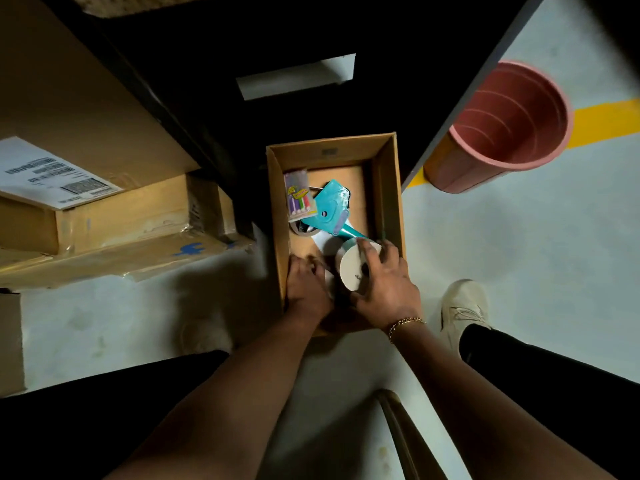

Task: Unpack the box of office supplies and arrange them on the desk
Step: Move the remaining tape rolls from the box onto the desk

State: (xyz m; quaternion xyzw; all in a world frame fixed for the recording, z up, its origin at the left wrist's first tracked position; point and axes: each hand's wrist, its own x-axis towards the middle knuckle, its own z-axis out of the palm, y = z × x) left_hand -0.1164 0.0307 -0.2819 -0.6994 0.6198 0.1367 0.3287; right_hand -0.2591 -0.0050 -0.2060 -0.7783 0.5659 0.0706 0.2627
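Observation:
An open cardboard box [389, 188] stands on the floor between my feet. Inside it lie a teal tape dispenser [332, 209], a packet of coloured markers [299, 197] and a brown tape roll [304, 230] half hidden under them. My right hand [388, 282] is closed around a white roll [351, 268] at the near end of the box. My left hand [306, 289] reaches in beside it at the box's left wall; its fingers curl down, and whether they hold anything is hidden.
A dark desk [242, 81] overhangs the far end of the box. Stacked cardboard cartons [104, 202] lie to the left. A pink bucket [502, 126] stands on the right by a yellow floor line. My shoe [464, 310] is right of the box.

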